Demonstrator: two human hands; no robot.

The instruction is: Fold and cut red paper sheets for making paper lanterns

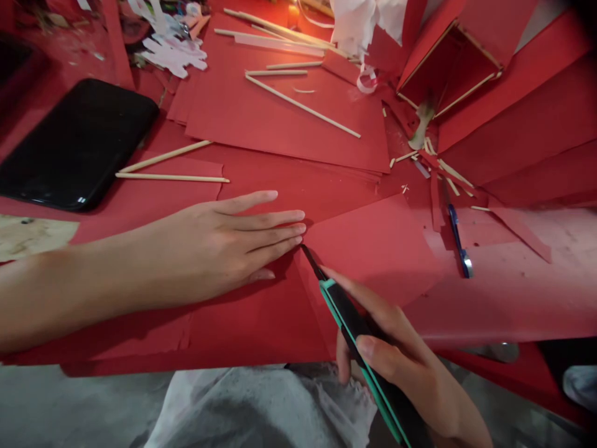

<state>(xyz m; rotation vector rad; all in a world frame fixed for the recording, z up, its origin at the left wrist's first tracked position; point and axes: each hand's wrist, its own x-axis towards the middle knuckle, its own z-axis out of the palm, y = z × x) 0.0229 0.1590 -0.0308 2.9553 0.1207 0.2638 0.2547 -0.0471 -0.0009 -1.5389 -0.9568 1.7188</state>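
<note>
My left hand [237, 239] lies flat, palm down, on red paper, its fingers stretched to the right and the thumb partly visible below. My right hand [396, 348] is wrapped round a black and green cutter-like tool [357, 333], whose thin dark tip points up and left. That tip touches or hovers just by the left fingertips, at the left edge of a lighter red sheet [373, 242]. Two thin wooden sticks [172, 178] meet in a V above my left wrist.
A black phone [79, 143] lies at the left. Stacked red sheets [289, 118] bear several sticks at the back. A red box-like paper form [452, 62] stands back right, near scraps and a blue-handled tool [458, 239]. A small flame-like light [293, 15] glows at the top.
</note>
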